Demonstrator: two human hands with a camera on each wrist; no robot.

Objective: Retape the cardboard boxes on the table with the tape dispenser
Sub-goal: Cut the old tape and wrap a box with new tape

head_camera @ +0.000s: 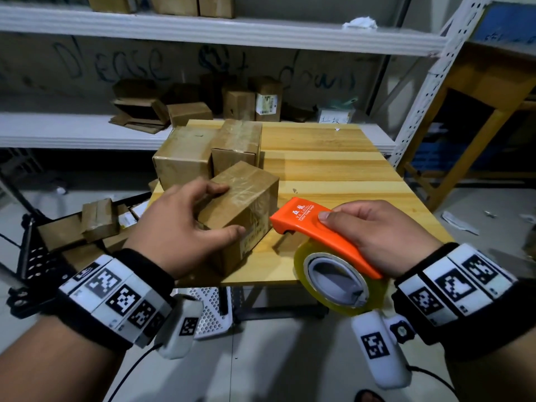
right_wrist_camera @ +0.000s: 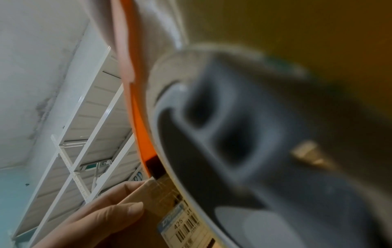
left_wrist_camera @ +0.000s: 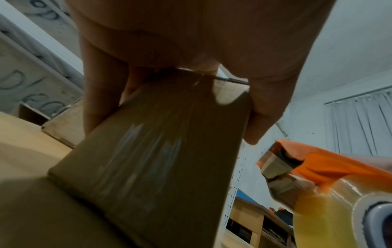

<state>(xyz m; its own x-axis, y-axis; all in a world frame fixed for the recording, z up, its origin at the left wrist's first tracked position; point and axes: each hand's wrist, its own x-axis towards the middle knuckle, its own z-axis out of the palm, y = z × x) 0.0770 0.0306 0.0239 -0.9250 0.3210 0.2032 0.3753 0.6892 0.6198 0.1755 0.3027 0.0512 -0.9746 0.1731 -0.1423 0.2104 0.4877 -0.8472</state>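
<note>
- Your left hand (head_camera: pixel 179 227) at lower left of the head view grips the nearest cardboard box (head_camera: pixel 243 210), fingers curled over its far top edge and thumb on its near face.
- Your right hand (head_camera: pixel 374 230) at lower right is wrapped round the orange tape dispenser (head_camera: pixel 316 230), thumb on top, its nose just beside the box's right end.
- The clear tape roll (head_camera: pixel 336 282) hangs past the near edge of the wooden table (head_camera: pixel 333 166).
- At centre frame, 2 more boxes (head_camera: pixel 185 155) stand touching behind the held one.
- Along the top of the frame, white shelving (head_camera: pixel 203 33) carries further cartons.
</note>
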